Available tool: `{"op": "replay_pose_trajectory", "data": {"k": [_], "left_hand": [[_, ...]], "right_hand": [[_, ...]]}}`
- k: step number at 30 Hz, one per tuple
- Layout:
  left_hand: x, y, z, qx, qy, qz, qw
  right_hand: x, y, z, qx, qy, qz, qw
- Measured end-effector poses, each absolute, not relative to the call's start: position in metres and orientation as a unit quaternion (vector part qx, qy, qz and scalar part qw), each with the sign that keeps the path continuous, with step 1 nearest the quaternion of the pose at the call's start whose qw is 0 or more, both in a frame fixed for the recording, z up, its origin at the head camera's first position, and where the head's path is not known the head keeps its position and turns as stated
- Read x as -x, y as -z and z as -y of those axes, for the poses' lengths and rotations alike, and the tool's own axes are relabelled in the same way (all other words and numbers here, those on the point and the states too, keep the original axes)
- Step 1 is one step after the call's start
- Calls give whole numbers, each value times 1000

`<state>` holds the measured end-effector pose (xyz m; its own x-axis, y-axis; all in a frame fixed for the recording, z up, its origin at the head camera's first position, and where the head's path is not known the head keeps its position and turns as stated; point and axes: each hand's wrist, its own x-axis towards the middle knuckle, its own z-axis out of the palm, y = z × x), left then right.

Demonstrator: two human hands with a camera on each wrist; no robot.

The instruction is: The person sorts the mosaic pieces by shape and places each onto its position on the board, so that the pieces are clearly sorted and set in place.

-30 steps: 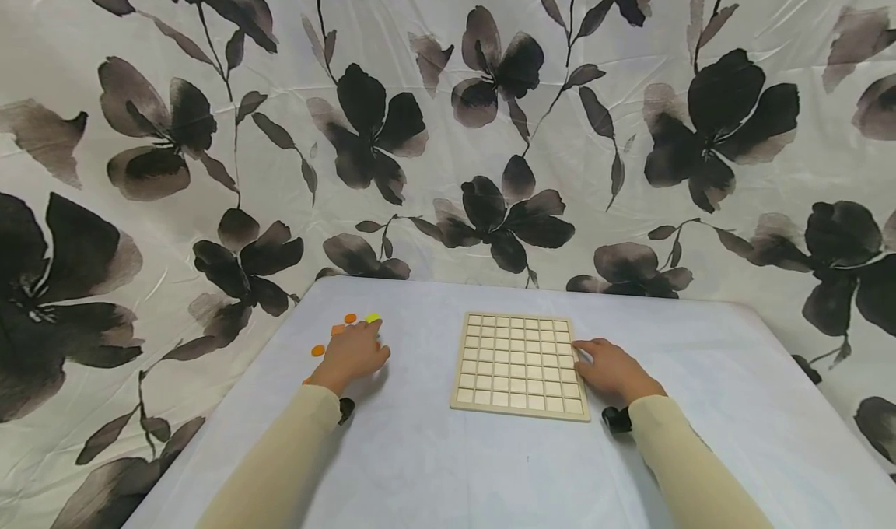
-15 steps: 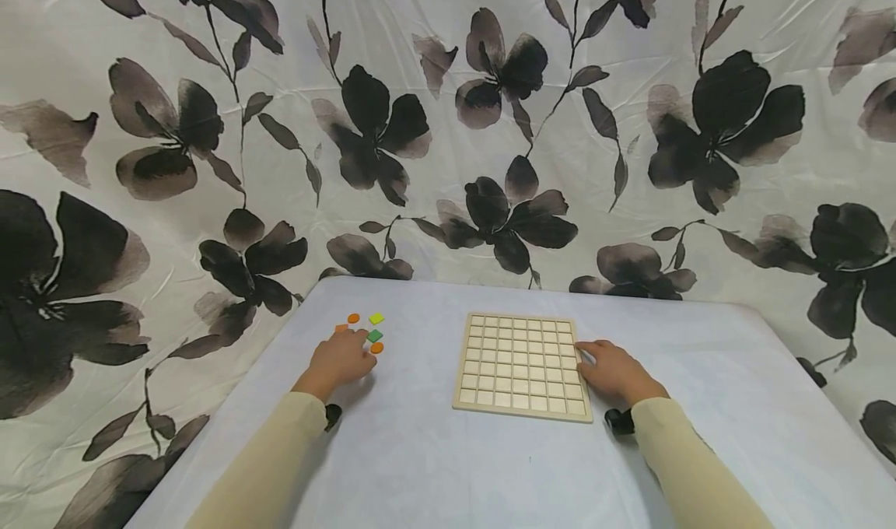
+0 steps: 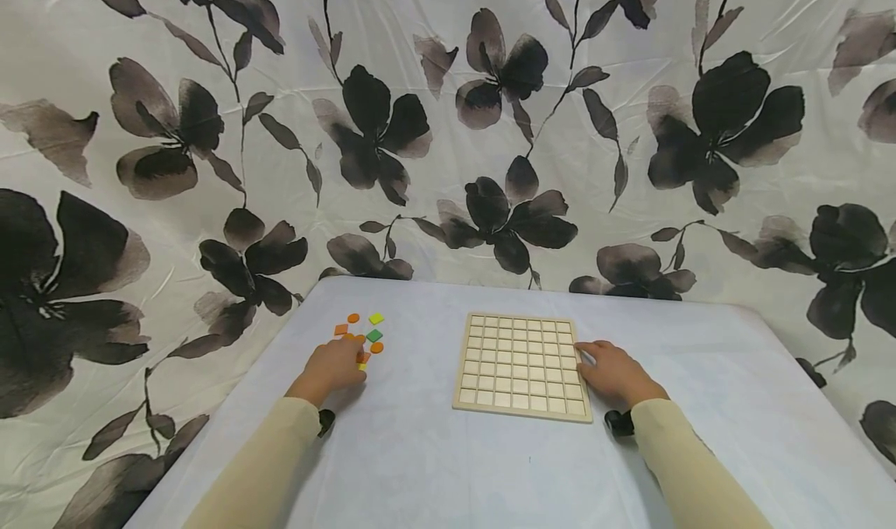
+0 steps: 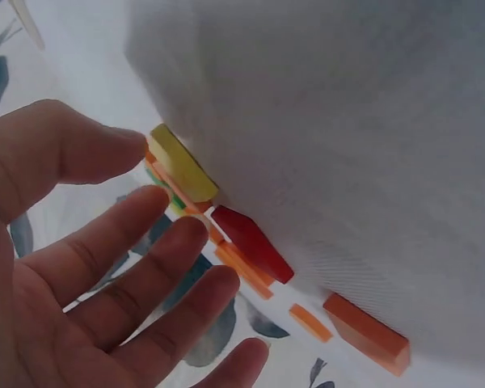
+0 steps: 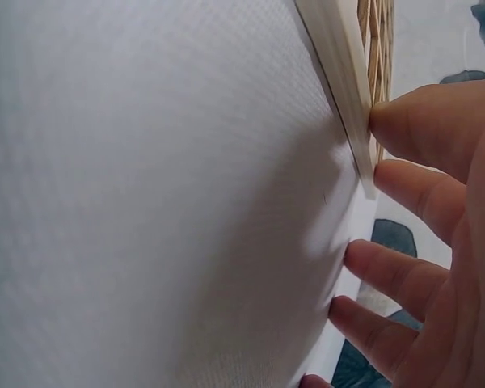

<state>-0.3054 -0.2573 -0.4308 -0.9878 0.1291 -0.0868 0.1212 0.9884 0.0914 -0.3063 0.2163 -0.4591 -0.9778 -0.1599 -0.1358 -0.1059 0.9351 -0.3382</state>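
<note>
Several small coloured pieces lie at the table's left, around the fingertips of my left hand [image 3: 330,367]. Its fingers are spread and loosely bent, with no piece gripped. In the left wrist view, the thumb tip is beside a yellow piece [image 4: 183,164]; a red piece [image 4: 252,245] and an orange block [image 4: 368,333] lie further along. Part of the group is hidden under the hand. A pale wooden grid board [image 3: 521,364] lies flat in the middle. My right hand [image 3: 614,372] rests at its right side, thumb and index finger touching the frame.
Beyond the left hand are a green diamond-shaped piece [image 3: 374,335], a yellow piece [image 3: 376,319] and an orange disc [image 3: 377,348]. White cloth covers the table [image 3: 420,451]. A floral curtain [image 3: 434,148] hangs right behind the table's far edge.
My left hand has drawn back toward the left and nearer to me, uncovering green, orange and yellow pieces. The right hand and the board have stayed in place.
</note>
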Motion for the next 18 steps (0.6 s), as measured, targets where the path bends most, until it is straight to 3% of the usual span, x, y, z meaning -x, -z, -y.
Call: {"op": "replay_pose_trajectory", "data": {"k": [18], "left_hand": [[314,438,262,-56,-66,-991,99]], "right_hand": [[306,460,-218,69,169,-981,74]]}}
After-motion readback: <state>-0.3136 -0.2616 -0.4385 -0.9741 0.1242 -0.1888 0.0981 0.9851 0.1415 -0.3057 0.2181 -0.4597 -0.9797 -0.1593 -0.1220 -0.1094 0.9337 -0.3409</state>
